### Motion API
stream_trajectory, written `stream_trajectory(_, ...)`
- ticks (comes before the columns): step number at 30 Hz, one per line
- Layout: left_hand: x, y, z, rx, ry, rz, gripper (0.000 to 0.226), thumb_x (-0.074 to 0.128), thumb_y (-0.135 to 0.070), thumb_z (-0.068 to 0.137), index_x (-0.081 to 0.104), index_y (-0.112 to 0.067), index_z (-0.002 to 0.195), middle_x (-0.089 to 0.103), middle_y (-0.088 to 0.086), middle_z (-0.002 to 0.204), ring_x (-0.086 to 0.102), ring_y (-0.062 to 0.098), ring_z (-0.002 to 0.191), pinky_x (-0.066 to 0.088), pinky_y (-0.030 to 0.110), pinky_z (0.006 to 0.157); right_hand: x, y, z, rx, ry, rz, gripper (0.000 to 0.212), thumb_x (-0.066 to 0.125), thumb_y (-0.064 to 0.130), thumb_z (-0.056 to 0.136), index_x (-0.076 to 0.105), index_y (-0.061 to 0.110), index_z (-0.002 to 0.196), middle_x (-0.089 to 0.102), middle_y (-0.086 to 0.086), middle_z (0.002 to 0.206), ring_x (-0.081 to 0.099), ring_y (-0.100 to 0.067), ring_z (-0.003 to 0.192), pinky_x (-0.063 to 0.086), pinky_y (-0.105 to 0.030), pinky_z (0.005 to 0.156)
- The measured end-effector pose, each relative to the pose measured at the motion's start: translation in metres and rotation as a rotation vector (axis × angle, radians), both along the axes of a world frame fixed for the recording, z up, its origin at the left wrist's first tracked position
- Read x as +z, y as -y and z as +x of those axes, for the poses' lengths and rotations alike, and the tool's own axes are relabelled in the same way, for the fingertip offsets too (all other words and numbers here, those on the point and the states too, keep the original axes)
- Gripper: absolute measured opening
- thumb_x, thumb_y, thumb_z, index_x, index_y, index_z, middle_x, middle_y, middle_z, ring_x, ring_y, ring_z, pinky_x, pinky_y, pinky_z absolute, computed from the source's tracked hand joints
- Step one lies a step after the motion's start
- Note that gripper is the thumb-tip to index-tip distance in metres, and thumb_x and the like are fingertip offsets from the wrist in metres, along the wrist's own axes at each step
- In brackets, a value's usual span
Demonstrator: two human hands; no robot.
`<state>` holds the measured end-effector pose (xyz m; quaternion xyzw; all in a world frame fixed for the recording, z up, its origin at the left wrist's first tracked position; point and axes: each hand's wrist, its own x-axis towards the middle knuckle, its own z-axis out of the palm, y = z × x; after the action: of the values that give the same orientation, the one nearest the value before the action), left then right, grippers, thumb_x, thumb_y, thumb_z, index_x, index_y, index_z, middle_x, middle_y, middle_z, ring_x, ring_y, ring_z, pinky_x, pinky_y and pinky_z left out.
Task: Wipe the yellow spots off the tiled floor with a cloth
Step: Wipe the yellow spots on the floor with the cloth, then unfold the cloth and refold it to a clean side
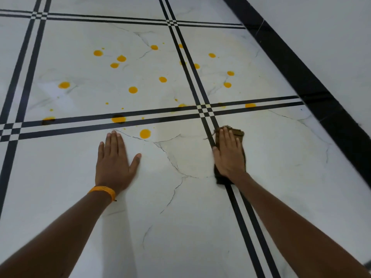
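Several yellow spots (133,89) dot the white marble-look tiled floor (180,207), mostly on the tile ahead of me and along the black double lines. The nearest spot (145,133) lies just beyond my left hand. My left hand (114,159) rests flat on the floor with fingers together and thumb out, holding nothing. My right hand (228,153) presses flat on a dark brown cloth (239,133), which lies over the black line; the cloth's edges show past the fingertips and under the wrist.
Black double lines (202,110) cross between the tiles. A broad black skirting band (301,77) runs along the right, with a pale wall above it. An orange band sits on my left wrist (103,190).
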<state>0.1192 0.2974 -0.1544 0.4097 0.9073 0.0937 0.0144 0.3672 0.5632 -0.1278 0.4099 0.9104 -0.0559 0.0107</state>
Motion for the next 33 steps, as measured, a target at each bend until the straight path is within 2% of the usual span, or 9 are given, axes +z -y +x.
stream_trajectory(5, 0.007, -0.004, -0.001, -0.021, -0.074, -0.061, 0.089, 0.019, -0.060, 0.096, 0.026, 0.010, 0.150, 0.026, 0.027, 0.159, 0.020, 0.039, 0.150, 0.011, 0.054, 0.122, 0.004, 0.038, -0.006, 0.269, -0.102, -0.164, 0.069, 0.010, 0.048, 0.101, -0.001, 0.017, 0.162, -0.004, 0.002, 0.170, -0.004, -0.014, 0.157, 0.000, -0.040, 0.128)
stream_trajectory(8, 0.022, -0.008, 0.003, -0.144, -0.176, -0.068, 0.073, 0.024, -0.048, 0.097, 0.048, 0.008, 0.138, 0.045, 0.027, 0.148, 0.036, 0.041, 0.142, 0.020, 0.058, 0.118, 0.019, 0.031, 0.003, 0.096, -0.305, -0.340, 0.057, 0.038, 0.034, 0.106, 0.026, 0.014, 0.158, 0.027, -0.006, 0.165, 0.027, -0.019, 0.150, 0.025, -0.040, 0.124)
stream_trajectory(11, 0.040, -0.023, 0.014, -0.212, -0.160, 0.026, 0.055, 0.034, -0.038, 0.097, 0.058, 0.002, 0.125, 0.060, 0.024, 0.131, 0.051, 0.041, 0.129, 0.035, 0.057, 0.109, 0.028, 0.028, 0.006, -0.035, -0.326, -0.226, 0.024, 0.058, 0.029, 0.101, 0.054, 0.013, 0.118, 0.056, -0.006, 0.125, 0.053, -0.018, 0.113, 0.051, -0.036, 0.099)
stream_trajectory(16, 0.075, -0.070, 0.020, -0.330, -0.059, 0.100, 0.032, 0.053, -0.024, 0.098, 0.060, -0.002, 0.121, 0.066, 0.019, 0.116, 0.059, 0.036, 0.111, 0.045, 0.049, 0.100, 0.029, 0.029, -0.011, -0.147, -0.291, -0.354, 0.025, 0.070, 0.030, 0.094, 0.055, 0.011, 0.087, 0.060, -0.002, 0.088, 0.059, -0.017, 0.080, 0.047, -0.025, 0.069)
stream_trajectory(19, 0.101, -0.099, 0.016, -0.447, -0.048, 0.025, 0.024, 0.054, -0.022, 0.096, 0.064, -0.006, 0.111, 0.069, 0.016, 0.104, 0.061, 0.032, 0.096, 0.051, 0.046, 0.087, 0.036, 0.031, -0.020, -0.114, -0.238, -0.329, 0.016, 0.065, 0.022, 0.098, 0.056, 0.013, 0.087, 0.060, 0.001, 0.085, 0.061, -0.016, 0.079, 0.046, -0.022, 0.066)
stream_trajectory(22, 0.125, -0.124, 0.016, -0.484, -0.039, -0.054, 0.023, 0.048, -0.024, 0.098, 0.064, -0.008, 0.100, 0.068, 0.011, 0.090, 0.059, 0.029, 0.083, 0.052, 0.043, 0.074, 0.046, 0.027, -0.022, -0.104, -0.198, -0.289, 0.011, 0.064, 0.020, 0.097, 0.062, 0.017, 0.087, 0.062, 0.002, 0.084, 0.065, -0.019, 0.082, 0.055, -0.030, 0.073)
stream_trajectory(28, 0.159, -0.166, 0.038, -0.306, 0.550, -0.115, 0.029, 0.049, -0.026, 0.100, 0.066, -0.007, 0.114, 0.067, 0.013, 0.113, 0.061, 0.032, 0.106, 0.051, 0.040, 0.090, 0.082, 0.013, -0.013, -0.201, -0.405, -0.472, 0.016, 0.072, 0.016, 0.091, 0.065, 0.019, 0.077, 0.068, 0.000, 0.085, 0.065, -0.018, 0.079, 0.051, -0.026, 0.072)
stream_trajectory(31, 0.173, -0.184, 0.066, -0.187, 1.049, -0.251, 0.051, 0.042, -0.051, 0.102, 0.056, -0.013, 0.132, 0.059, 0.012, 0.127, 0.059, 0.033, 0.117, 0.051, 0.043, 0.097, 0.119, 0.005, -0.007, -0.185, -0.614, -0.708, 0.017, 0.073, 0.010, 0.089, 0.067, 0.015, 0.074, 0.070, -0.004, 0.079, 0.066, -0.015, 0.076, 0.054, -0.026, 0.074)
stream_trajectory(33, 0.179, -0.192, 0.078, -0.176, 1.217, -0.197, 0.059, 0.041, -0.061, 0.099, 0.057, -0.016, 0.134, 0.060, 0.010, 0.130, 0.058, 0.034, 0.119, 0.048, 0.047, 0.103, 0.142, -0.003, -0.003, -0.158, -0.745, -0.865, 0.014, 0.073, 0.007, 0.089, 0.067, 0.011, 0.077, 0.068, -0.006, 0.077, 0.064, -0.013, 0.074, 0.053, -0.024, 0.072)
